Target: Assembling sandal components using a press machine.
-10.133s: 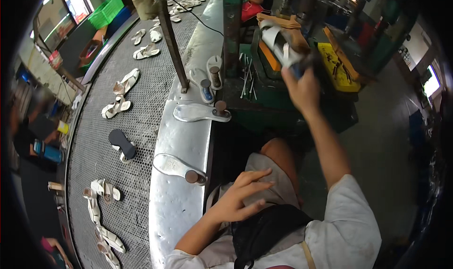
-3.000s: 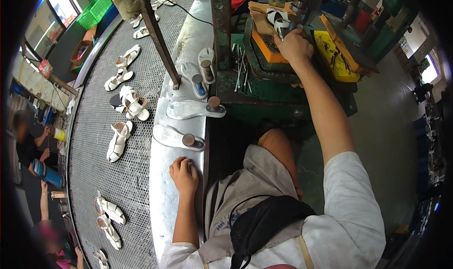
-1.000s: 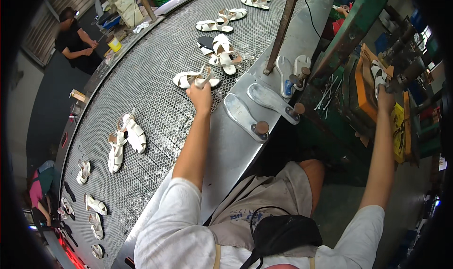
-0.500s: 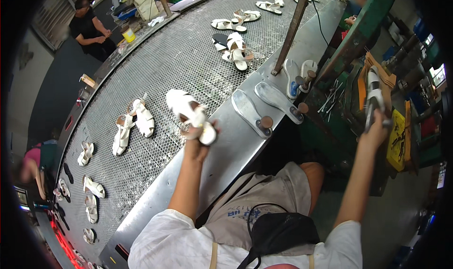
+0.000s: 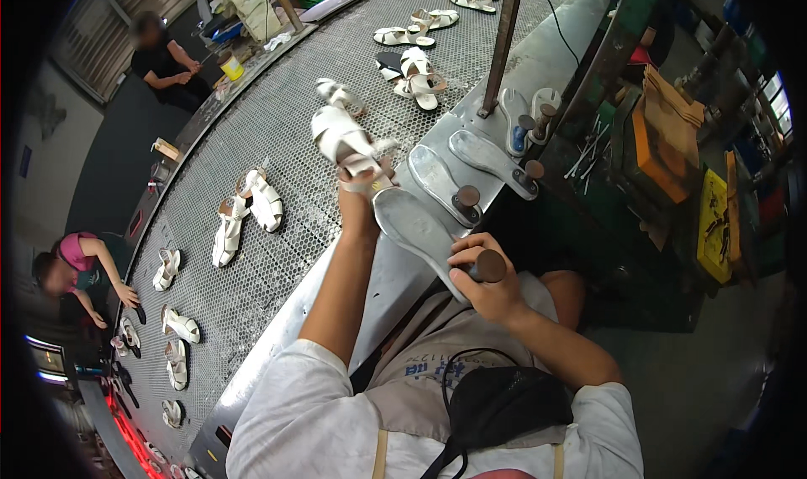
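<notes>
My left hand (image 5: 360, 203) grips a white strappy sandal (image 5: 340, 134) by its heel end, toe pointing away, above the mesh belt. Another white sandal (image 5: 339, 95) shows just beyond it; whether it lies on the mesh I cannot tell. In front of me, my right hand (image 5: 487, 287) is closed around the knob end of a sole-shaped metal plate (image 5: 414, 225). The plate's broad end reaches close to my left hand. Beside it on the metal ledge lie two similar plates with brown knobs, a nearer plate (image 5: 437, 179) and a farther plate (image 5: 486, 155).
The mesh belt (image 5: 294, 134) carries several white sandals, including a pair (image 5: 244, 214) at left. Two more plates (image 5: 514, 118) sit by an upright metal bar (image 5: 503, 50). A yellow tray (image 5: 714, 227) stands right. Two people are across the belt.
My right hand has swung from the far right, where it held a blurred long object, to in front of me with the plate. My left hand and its sandal have moved slightly farther away.
</notes>
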Tool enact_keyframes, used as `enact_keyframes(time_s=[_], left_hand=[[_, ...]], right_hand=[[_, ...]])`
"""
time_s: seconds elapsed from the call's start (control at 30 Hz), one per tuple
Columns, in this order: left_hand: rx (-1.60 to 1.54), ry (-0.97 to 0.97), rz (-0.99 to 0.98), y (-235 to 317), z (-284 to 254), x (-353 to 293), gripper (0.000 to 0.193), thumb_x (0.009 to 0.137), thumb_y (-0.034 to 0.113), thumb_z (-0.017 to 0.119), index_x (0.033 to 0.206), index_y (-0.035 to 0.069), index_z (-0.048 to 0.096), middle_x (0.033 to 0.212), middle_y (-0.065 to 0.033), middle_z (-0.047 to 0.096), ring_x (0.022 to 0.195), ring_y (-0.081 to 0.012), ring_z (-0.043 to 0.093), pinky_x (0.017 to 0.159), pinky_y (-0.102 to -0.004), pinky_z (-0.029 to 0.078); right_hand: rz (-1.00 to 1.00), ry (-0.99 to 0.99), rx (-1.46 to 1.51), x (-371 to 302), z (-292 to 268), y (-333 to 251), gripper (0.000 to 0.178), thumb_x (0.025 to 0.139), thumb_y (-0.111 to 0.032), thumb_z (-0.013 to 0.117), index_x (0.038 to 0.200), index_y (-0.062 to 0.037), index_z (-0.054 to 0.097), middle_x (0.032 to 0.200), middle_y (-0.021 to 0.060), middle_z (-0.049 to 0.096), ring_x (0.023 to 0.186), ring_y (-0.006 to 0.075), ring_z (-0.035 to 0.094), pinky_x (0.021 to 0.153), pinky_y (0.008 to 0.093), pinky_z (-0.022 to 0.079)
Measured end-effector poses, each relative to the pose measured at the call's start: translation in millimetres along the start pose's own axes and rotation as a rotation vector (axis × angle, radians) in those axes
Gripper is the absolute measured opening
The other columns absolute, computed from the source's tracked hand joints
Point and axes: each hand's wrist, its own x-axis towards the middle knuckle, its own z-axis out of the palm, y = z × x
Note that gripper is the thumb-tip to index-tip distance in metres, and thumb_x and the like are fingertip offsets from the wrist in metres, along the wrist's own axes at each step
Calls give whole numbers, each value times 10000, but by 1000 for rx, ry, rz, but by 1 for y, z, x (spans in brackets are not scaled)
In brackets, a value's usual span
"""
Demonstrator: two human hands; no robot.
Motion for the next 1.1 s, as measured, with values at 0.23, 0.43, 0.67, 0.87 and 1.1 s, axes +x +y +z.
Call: enact_keyframes(time_s=[0.23, 0.43, 0.67, 0.87, 1.1], left_hand=[[431, -197, 199, -58, 46, -117, 317, 1082, 210, 646, 1324, 28, 554, 1181, -97, 695, 1061, -219, 686, 924, -352, 553], [-57, -407, -66, -29, 64, -136, 601, 1040, 232, 717, 1531, 62, 416, 1428, -130, 615, 1286, -238, 623, 1065, -386, 520], [-366, -834, -186, -25, 32, -100, 1071, 974, 480, 704, 1765, 121, 78, 1767, -158, 299, 1602, -387, 347, 1307, -586, 269], [-331, -325, -173, 34, 88, -57, 566, 1176, 454, 273, 1447, 34, 537, 1480, -234, 606, 1381, -481, 578, 1109, -710, 498], [-139, -341, -157, 23, 147, -74, 602, 1198, 455, 282, 1646, 63, 369, 1524, -235, 562, 1382, -395, 579, 1195, -558, 468]], right_hand=[[-104, 417, -57, 27, 47, 6, 191, 900, -30, 769, 1060, -52, 666, 1138, 142, 595, 1052, 303, 575, 943, 444, 493], [-247, 459, -262, 23, 13, -7, 359, 886, -153, 840, 1149, -6, 646, 1174, 172, 607, 1096, 349, 592, 980, 449, 496], [-124, 214, -334, -16, -36, -1, 720, 771, -342, 964, 1262, 51, 613, 1189, 197, 648, 1057, 362, 693, 918, 446, 560], [-88, -29, -466, -22, -39, -35, 793, 809, -369, 947, 1345, 51, 538, 1093, 209, 701, 949, 345, 758, 807, 432, 614], [198, 88, -203, -11, -93, -20, 862, 857, -379, 888, 1542, -23, 504, 1418, 221, 621, 1292, 325, 644, 1101, 408, 496]])
